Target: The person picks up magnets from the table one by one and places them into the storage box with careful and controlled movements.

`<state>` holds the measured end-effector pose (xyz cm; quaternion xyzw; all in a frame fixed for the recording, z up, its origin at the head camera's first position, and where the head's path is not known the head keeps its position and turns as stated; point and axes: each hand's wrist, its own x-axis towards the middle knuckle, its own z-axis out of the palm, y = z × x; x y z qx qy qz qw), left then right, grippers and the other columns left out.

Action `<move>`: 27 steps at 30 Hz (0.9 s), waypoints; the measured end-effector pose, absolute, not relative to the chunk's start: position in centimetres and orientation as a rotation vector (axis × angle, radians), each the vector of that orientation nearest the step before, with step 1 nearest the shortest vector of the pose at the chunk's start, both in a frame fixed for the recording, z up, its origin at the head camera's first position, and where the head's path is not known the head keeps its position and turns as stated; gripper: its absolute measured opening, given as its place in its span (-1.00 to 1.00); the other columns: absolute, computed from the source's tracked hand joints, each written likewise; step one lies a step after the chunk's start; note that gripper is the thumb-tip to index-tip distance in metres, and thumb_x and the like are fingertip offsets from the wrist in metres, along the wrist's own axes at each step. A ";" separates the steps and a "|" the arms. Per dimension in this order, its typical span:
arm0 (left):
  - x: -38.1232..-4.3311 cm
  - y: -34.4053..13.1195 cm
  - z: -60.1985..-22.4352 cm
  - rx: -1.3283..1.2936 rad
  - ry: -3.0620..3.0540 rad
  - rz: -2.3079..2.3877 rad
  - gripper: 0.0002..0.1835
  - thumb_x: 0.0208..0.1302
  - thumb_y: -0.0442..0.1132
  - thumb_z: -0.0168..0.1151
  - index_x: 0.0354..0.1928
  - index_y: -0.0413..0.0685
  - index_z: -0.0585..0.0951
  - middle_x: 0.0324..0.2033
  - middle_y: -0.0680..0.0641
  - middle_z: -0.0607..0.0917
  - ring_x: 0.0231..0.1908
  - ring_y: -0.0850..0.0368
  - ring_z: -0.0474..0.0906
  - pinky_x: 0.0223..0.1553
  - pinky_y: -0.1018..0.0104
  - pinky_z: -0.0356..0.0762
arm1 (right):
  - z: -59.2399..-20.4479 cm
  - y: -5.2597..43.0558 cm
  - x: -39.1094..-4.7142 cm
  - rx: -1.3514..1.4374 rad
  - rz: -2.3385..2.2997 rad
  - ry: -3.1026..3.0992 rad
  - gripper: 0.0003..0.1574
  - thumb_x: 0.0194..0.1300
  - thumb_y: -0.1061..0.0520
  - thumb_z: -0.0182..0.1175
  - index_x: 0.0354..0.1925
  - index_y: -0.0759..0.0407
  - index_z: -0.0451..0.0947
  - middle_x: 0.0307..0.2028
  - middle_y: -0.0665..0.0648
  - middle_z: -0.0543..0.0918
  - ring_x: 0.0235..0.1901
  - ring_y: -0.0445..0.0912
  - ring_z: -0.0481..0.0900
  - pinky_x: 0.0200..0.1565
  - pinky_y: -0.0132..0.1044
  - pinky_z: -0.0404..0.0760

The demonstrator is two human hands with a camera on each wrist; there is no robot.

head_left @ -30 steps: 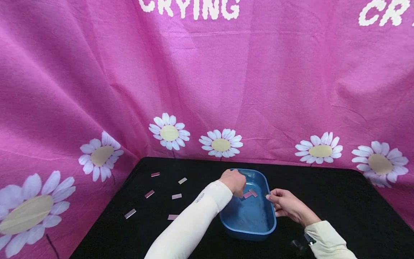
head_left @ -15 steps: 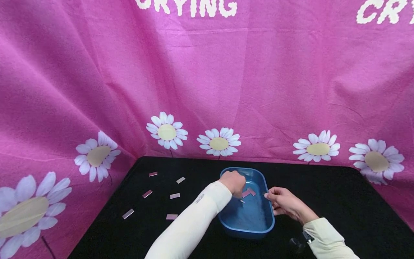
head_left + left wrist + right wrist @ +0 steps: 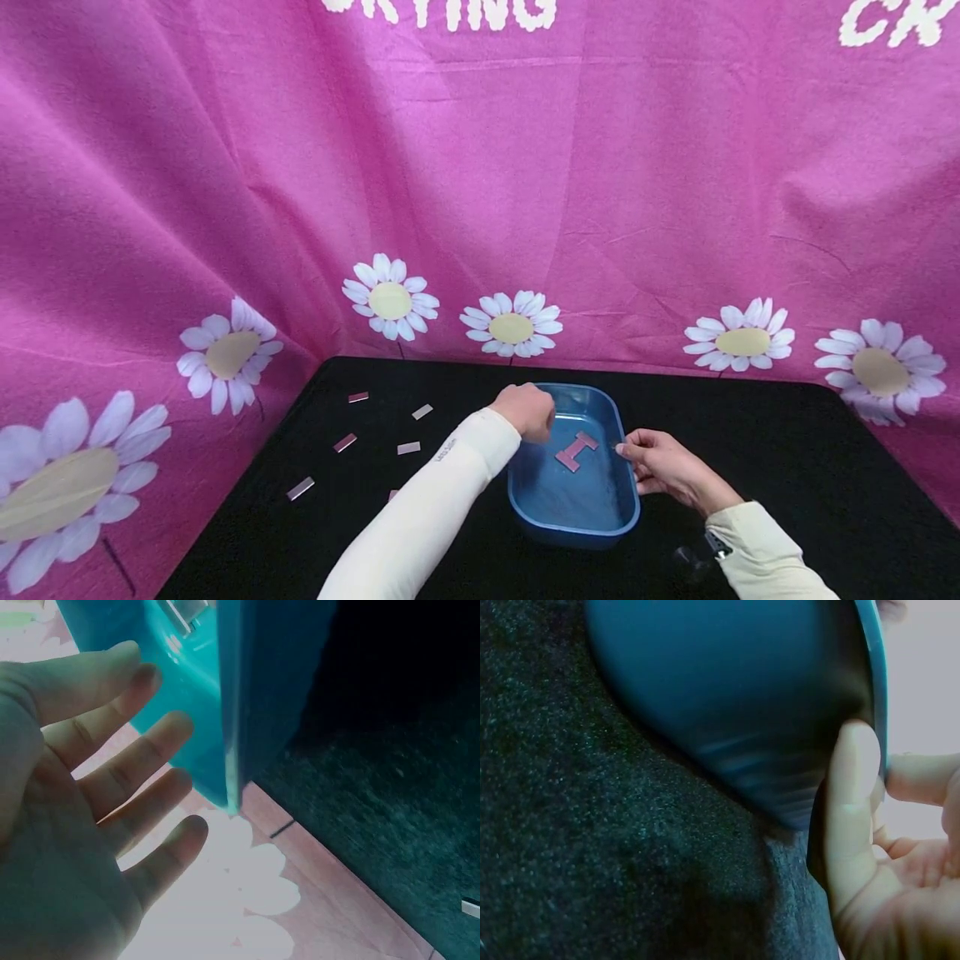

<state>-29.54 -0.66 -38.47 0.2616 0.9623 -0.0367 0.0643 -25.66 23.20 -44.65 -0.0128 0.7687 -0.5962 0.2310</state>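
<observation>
A blue rectangular tray (image 3: 585, 504) stands on the black table. Inside it, three flat pink strips (image 3: 576, 452) lie end to side in an I shape. Over the tray's left rim is my left hand (image 3: 527, 412), fingers loosely spread and holding nothing in the left wrist view, where the tray wall (image 3: 232, 712) rises beside the fingertips. My right hand (image 3: 670, 472) pinches the tray's right rim between thumb and fingers; in the right wrist view the thumb (image 3: 853, 769) lies against the outer wall.
Several flat strips lie apart on the table left of the tray, among them a pink strip (image 3: 345, 442), a pale strip (image 3: 408, 447) and a shiny strip (image 3: 301, 488). My left sleeve partly covers another. A pink flowered cloth (image 3: 637, 208) hangs behind the table.
My left hand has drawn back leftward from the strips, letting go of one. Three strips now show joined in the tray, where two showed clearly before. My right hand keeps its hold.
</observation>
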 end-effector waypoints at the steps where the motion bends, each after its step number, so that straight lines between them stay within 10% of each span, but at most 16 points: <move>1: -29.6 -0.9 -38.4 0.793 2.909 -0.106 -0.93 0.22 -0.09 0.33 -0.30 0.17 0.74 -0.34 0.18 0.73 -0.26 0.27 0.55 -0.24 0.32 0.54 | -44.6 23.2 -25.7 -0.021 -1.640 2.114 -0.84 0.51 0.08 -0.01 -0.15 0.16 0.39 -0.45 -0.02 0.52 -0.51 -0.23 0.57 -0.40 -0.38 0.67; 27: -32.0 -13.3 -38.0 0.556 3.090 0.113 -0.88 0.28 -0.17 0.26 -0.29 -0.03 0.71 -0.24 -0.04 0.63 -0.19 0.07 0.55 -0.10 0.11 0.61 | -44.7 23.1 -25.6 -0.012 -1.634 2.122 -0.83 0.49 0.08 0.02 -0.15 0.17 0.39 -0.44 -0.01 0.53 -0.51 -0.23 0.57 -0.40 -0.37 0.67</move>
